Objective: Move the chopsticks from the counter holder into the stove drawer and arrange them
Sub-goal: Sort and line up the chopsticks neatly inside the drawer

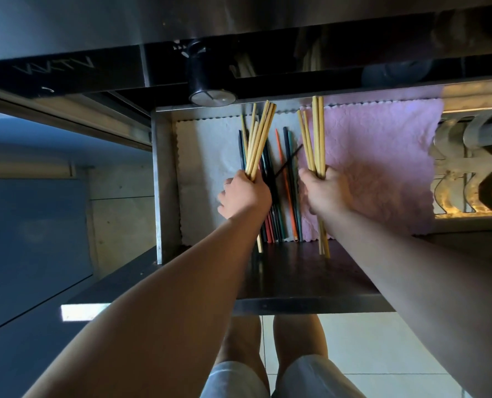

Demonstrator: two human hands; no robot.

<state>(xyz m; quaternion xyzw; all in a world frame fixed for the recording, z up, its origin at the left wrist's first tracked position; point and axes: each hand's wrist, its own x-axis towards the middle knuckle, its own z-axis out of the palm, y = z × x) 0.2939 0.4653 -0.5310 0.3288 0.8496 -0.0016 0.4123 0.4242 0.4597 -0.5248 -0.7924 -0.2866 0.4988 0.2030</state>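
Over the open stove drawer [167, 179], the left hand [243, 195] is clenching a fanned bundle of pale bamboo chopsticks [257, 139]; dark, orange and teal chopsticks [286, 179] are lying on the liner between the hands, their lower ends hiding behind the forearm. The right hand [323, 191] is gripping a tighter bamboo bunch [315, 133] over the pink cloth [382, 168].

We count two cloths lining the drawer — a grey cloth [207, 156] left of the left hand [243, 193], a pink cloth [379, 159] under the right hand [323, 193]. Two bamboo bundles, one per hand (sticks overlap, uncountable). One stove knob [211, 96].
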